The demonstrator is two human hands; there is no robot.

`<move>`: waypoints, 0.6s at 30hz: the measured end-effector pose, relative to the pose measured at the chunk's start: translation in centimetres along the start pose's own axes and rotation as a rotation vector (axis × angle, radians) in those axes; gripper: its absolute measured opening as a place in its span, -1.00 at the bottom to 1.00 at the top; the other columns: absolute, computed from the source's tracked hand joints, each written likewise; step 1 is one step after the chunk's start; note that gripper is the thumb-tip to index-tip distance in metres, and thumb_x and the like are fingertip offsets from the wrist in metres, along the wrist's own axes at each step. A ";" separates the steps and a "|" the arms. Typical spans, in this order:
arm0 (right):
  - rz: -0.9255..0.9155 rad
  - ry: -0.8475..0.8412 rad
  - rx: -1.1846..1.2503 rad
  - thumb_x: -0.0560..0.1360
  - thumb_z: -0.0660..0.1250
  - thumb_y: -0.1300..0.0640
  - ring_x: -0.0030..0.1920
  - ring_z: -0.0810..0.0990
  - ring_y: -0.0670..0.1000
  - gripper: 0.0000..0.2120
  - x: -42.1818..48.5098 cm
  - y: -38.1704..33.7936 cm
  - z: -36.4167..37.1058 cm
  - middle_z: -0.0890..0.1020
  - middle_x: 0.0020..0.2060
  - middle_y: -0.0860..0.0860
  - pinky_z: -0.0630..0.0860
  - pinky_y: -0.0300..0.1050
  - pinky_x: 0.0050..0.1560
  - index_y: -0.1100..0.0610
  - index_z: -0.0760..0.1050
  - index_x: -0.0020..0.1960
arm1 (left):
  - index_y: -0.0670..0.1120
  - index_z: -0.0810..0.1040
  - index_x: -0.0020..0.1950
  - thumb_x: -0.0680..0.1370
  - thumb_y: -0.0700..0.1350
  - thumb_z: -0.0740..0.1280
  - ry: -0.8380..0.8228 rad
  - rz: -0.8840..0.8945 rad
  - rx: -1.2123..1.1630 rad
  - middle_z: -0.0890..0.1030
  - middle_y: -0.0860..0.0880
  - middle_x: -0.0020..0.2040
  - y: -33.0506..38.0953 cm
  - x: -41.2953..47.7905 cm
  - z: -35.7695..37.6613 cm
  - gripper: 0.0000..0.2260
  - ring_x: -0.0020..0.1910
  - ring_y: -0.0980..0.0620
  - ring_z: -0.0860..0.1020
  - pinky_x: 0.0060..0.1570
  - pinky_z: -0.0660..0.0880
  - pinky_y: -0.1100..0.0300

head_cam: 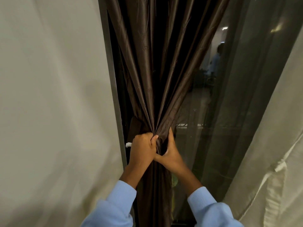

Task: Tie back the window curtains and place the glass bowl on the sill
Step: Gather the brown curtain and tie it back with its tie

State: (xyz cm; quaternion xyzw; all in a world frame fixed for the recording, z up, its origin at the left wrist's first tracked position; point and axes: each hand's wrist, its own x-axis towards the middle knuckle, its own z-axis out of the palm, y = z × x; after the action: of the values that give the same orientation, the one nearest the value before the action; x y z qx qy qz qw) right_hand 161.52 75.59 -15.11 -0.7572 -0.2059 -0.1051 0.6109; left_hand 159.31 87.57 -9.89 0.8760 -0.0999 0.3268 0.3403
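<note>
A dark brown satin curtain point(155, 71) hangs at the left side of the window and is bunched into a narrow neck at mid height. My left hand point(141, 149) grips the bunch from the left, fingers curled into the folds. My right hand point(168, 153) clasps it from the right, thumb across the front. A brown tie-back band point(135, 128) shows just behind the bunch at the left, with a small white tip point(128, 144) beside my left hand. Neither the glass bowl nor the sill is in view.
A pale wall point(52, 104) fills the left. The grey window frame point(113, 89) runs beside the curtain. A sheer grey curtain point(246, 104) covers the glass point(206, 79), which reflects a room. A cream curtain point(275, 169) hangs at the right.
</note>
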 end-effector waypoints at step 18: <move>-0.003 0.370 -0.175 0.57 0.27 0.34 -0.06 0.64 -0.04 -0.75 0.5 -1.6 2.8 0.65 -0.08 -0.05 0.62 -0.11 0.03 0.18 0.53 0.22 | -0.04 0.56 0.20 0.56 0.16 0.24 0.369 -0.133 -0.168 0.54 0.09 0.09 -3.1 -0.8 -2.9 -0.64 0.11 0.12 0.45 0.13 0.35 0.29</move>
State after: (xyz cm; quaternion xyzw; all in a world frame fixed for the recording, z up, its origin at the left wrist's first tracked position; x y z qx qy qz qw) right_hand 160.99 78.68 -14.18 -0.7749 -0.0816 -0.2607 0.5701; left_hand 158.42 91.78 -10.43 0.7746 -0.0049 0.4491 0.4453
